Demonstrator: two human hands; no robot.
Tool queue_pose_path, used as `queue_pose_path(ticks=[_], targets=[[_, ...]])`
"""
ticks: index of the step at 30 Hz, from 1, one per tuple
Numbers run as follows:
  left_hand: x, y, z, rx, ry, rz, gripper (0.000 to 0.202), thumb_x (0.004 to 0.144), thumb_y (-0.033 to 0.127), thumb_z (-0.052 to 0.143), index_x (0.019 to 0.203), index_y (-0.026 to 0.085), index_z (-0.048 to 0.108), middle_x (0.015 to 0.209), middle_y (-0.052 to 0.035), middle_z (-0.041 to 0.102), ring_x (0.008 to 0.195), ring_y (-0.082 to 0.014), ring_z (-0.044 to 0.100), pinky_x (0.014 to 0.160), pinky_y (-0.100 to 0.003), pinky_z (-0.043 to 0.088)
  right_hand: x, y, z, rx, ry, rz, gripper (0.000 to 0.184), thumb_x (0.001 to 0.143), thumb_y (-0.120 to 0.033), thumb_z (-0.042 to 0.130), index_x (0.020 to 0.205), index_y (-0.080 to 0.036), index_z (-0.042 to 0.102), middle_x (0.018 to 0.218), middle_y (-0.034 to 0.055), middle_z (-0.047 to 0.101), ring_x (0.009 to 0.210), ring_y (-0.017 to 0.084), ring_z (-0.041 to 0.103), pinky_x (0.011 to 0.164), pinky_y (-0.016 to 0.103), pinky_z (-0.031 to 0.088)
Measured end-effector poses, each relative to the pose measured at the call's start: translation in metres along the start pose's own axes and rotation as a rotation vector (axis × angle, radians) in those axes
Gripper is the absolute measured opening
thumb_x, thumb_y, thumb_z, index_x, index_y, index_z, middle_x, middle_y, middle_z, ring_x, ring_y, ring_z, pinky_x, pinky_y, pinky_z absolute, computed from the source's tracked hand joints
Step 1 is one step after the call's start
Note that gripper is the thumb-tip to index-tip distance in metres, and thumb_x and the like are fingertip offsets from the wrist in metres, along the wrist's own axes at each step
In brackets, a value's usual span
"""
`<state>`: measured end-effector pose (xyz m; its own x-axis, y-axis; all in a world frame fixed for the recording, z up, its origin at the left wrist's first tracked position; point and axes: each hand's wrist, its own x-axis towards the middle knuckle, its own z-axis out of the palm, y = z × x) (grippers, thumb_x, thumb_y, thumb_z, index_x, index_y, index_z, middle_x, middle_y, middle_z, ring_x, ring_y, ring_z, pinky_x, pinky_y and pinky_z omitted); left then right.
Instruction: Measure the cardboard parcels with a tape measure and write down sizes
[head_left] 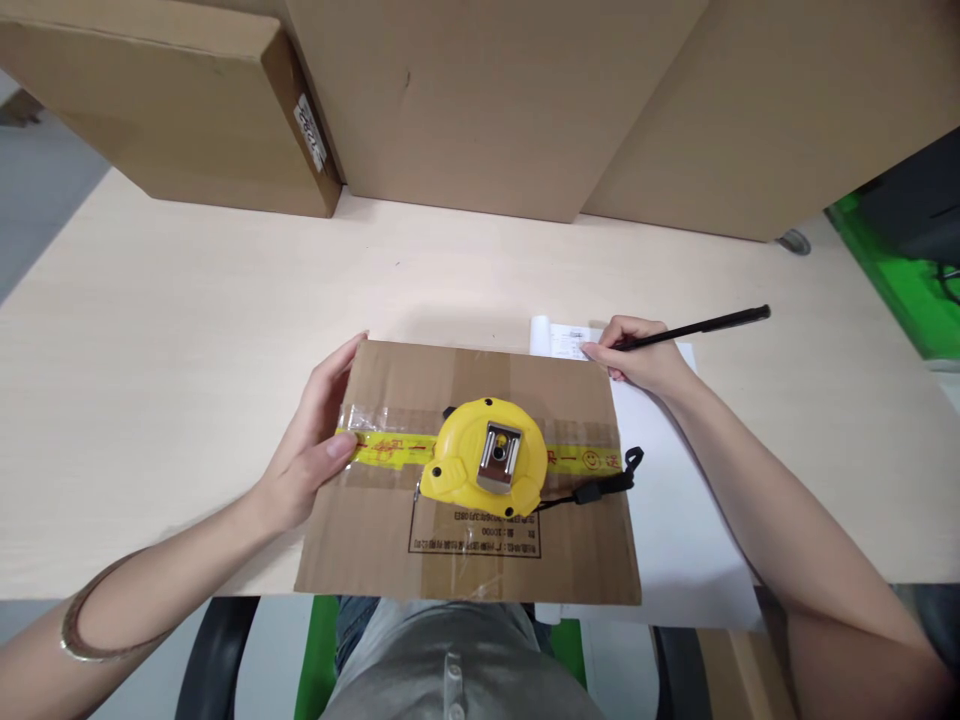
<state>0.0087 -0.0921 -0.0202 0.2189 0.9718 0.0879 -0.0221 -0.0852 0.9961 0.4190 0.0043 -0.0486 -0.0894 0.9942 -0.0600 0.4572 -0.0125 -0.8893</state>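
A small taped cardboard box (pixel 390 545) lies flat at the table's near edge. On top of it rests a yellow tape measure (pixel 484 470) with a metal clip and a black wrist strap (pixel 600 485). My left hand (pixel 315 445) grips the box's left edge, thumb pressed on the yellow printed tape. My right hand (pixel 637 355) is closed around a black pen (pixel 697 327), its tip on a white sheet of paper (pixel 675 520) just past the box's far right corner. The sheet is partly hidden under the box.
Large cardboard boxes (pixel 487 100) stand along the back of the pale wooden table (pixel 150 330), with a smaller labelled one (pixel 187 110) at the back left. A green surface (pixel 900 280) shows at the right. My lap and a chair are below the table edge.
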Motion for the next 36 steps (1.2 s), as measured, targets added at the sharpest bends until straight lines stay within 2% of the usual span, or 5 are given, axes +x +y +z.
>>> queue_pose_path(ticks=[5,11,17,22,36], targets=[[-0.0003,0.0003,0.0003,-0.010,-0.003,-0.002,0.065,0.090,0.052,0.068,0.152,0.046,0.051,0.169,0.0095,0.041,0.163,-0.0315,0.025,0.136,-0.048,0.023,-0.0001,-0.0016,0.0008,0.013,0.011,-0.002,0.048,0.071,-0.041,0.091,0.056,-0.024,0.049,0.042,-0.0041,0.053,0.038,0.009,0.043,0.042,0.026,0.031],[-0.0007,0.0018,0.0013,-0.010,0.007,-0.006,0.065,0.090,0.051,0.068,0.152,0.045,0.052,0.168,0.0103,0.042,0.163,-0.0332,0.024,0.136,-0.049,0.022,-0.0005,-0.0038,0.0005,-0.009,0.001,0.009,0.047,0.070,-0.040,0.091,0.055,-0.024,0.050,0.042,-0.0034,0.053,0.039,0.010,0.044,0.042,0.026,0.031],[-0.0007,0.0010,0.0012,-0.019,-0.001,0.005,0.065,0.091,0.050,0.067,0.153,0.044,0.051,0.169,0.0097,0.041,0.163,-0.0343,0.024,0.135,-0.052,0.023,-0.0008,-0.0052,0.0006,-0.010,-0.002,0.007,0.048,0.071,-0.040,0.091,0.056,-0.024,0.048,0.043,-0.0034,0.054,0.039,0.010,0.045,0.043,0.026,0.033],[-0.0007,-0.0010,0.0007,-0.004,-0.009,0.020,0.067,0.090,0.051,0.067,0.154,0.043,0.050,0.169,0.0070,0.041,0.163,-0.0348,0.025,0.135,-0.054,0.024,0.0005,-0.0053,0.0008,-0.007,0.002,0.013,0.046,0.070,-0.037,0.089,0.056,-0.024,0.047,0.040,-0.0042,0.052,0.038,0.008,0.043,0.043,0.024,0.030],[-0.0009,-0.0048,-0.0028,0.046,-0.036,0.060,0.069,0.094,0.052,0.062,0.159,0.039,0.044,0.171,0.0051,0.038,0.163,-0.0360,0.024,0.136,-0.052,0.024,0.0015,-0.0047,-0.0004,-0.007,0.005,0.024,0.040,0.069,-0.030,0.085,0.055,-0.024,0.048,0.041,-0.0045,0.051,0.037,0.008,0.043,0.040,0.023,0.030]])
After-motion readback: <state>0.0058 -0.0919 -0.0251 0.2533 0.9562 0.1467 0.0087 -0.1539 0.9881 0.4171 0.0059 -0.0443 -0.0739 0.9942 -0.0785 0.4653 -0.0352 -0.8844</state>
